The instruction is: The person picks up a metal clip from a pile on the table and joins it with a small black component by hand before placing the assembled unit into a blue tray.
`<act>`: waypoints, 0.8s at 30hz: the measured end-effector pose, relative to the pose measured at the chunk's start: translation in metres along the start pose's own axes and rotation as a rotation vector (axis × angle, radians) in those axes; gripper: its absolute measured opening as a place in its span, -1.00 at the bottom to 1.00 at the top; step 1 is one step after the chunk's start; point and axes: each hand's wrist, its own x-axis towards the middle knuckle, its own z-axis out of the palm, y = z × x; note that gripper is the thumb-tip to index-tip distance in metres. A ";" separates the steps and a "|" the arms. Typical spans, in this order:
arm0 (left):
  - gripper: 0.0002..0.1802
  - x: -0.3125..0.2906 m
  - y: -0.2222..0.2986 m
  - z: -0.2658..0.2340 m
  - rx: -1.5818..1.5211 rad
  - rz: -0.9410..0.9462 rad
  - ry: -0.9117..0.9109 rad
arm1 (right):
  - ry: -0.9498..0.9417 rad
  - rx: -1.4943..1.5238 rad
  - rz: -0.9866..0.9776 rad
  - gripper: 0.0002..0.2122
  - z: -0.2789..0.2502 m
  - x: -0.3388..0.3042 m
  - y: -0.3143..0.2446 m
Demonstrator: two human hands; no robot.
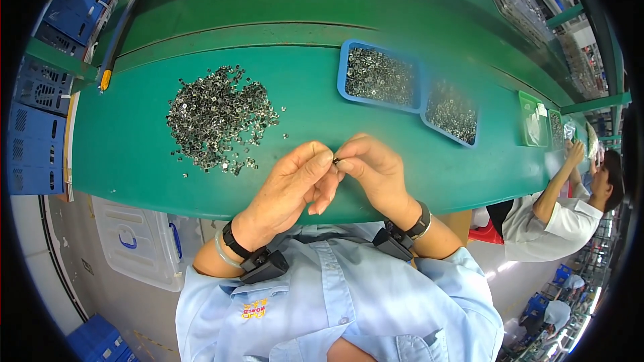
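Observation:
My left hand [299,173] and my right hand [373,166] meet over the near part of the green table [308,107]. Between their fingertips is a tiny dark part [337,160], pinched from both sides; its exact kind is too small to make out. To the left lies a loose pile of small black and silver metal parts [218,117], with a few strays around its edge. Beyond my right hand stand two blue trays, the farther tray [342,70] and the nearer tray [448,135], both filled with similar small shiny parts.
A green tray [523,117] stands farther right, near a seated co-worker [557,221] in a white shirt. Blue crates [37,141] are stacked at the left. A lidded clear plastic bin [134,241] sits on the floor. A green ledge [255,7] runs behind the table.

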 end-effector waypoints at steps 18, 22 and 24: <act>-0.86 -0.007 -0.003 -0.003 0.179 0.000 0.023 | 0.156 -0.238 -0.095 -0.93 -0.016 0.019 -0.018; -0.87 -0.018 -0.006 -0.012 0.273 -0.111 -0.044 | 0.376 -0.388 -0.021 -0.92 -0.043 0.057 -0.027; -0.87 -0.022 -0.009 -0.017 0.271 -0.126 -0.063 | 0.269 -0.922 -0.272 -0.88 -0.052 0.067 -0.024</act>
